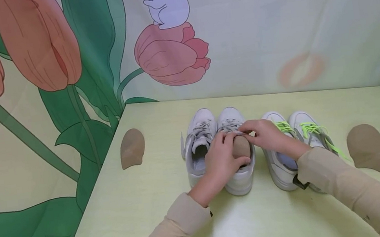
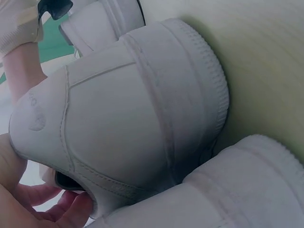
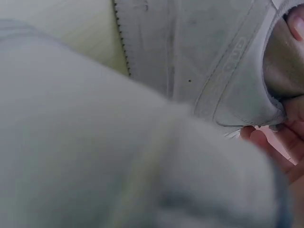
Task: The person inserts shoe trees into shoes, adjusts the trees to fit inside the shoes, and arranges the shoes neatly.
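Observation:
A brown insole (image 1: 241, 147) sits tilted in the opening of the right shoe of the grey-laced white pair (image 1: 240, 183). My left hand (image 1: 219, 156) holds that insole, thumb near the heel collar and fingers toward the tongue. With its fingertips, my right hand (image 1: 264, 133) pinches the shoe's tongue at the front of the opening. In the right wrist view the insole (image 3: 283, 61) shows inside the collar. The left wrist view has the shoe's white side (image 2: 111, 114) close up, my left fingers (image 2: 78, 211) at its opening. The insole's lower end is hidden.
The other grey-laced shoe (image 1: 195, 169) stands directly left. To the right is a white pair with neon-green laces (image 1: 282, 176), partly under my right forearm. One brown insole (image 1: 132, 148) lies at left; two more (image 1: 368, 148) lie at right. A printed cloth (image 1: 245, 48) hangs behind the table.

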A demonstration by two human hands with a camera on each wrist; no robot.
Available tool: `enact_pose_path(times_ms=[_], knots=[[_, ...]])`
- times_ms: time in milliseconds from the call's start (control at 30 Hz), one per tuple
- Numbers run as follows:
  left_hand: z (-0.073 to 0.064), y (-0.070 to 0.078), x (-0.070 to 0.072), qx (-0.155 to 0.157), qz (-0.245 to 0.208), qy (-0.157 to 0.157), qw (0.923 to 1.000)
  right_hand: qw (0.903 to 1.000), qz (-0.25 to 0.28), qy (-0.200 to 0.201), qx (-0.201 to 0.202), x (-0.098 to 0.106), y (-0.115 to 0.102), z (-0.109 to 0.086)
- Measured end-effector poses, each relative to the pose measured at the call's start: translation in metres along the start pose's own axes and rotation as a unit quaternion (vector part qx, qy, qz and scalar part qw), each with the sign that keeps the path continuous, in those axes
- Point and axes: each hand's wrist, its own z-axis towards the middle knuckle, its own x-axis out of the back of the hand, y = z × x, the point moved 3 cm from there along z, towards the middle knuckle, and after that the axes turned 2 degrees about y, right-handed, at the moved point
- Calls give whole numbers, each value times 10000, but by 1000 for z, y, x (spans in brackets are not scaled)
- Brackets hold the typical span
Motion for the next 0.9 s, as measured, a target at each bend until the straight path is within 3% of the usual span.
enact_pose_path(times_ms=[233, 567, 900], knots=[[-2, -6, -2, 123, -149, 218, 9996, 9996, -236, -68, 136, -1, -1, -4], [-4, -7, 0, 203, -278, 155, 9993, 9946, -861, -335, 468, -1, -6, -8], [-5, -2, 3, -203, -37, 204, 9996, 9920, -1034, 45, 722, -2, -8, -9]])
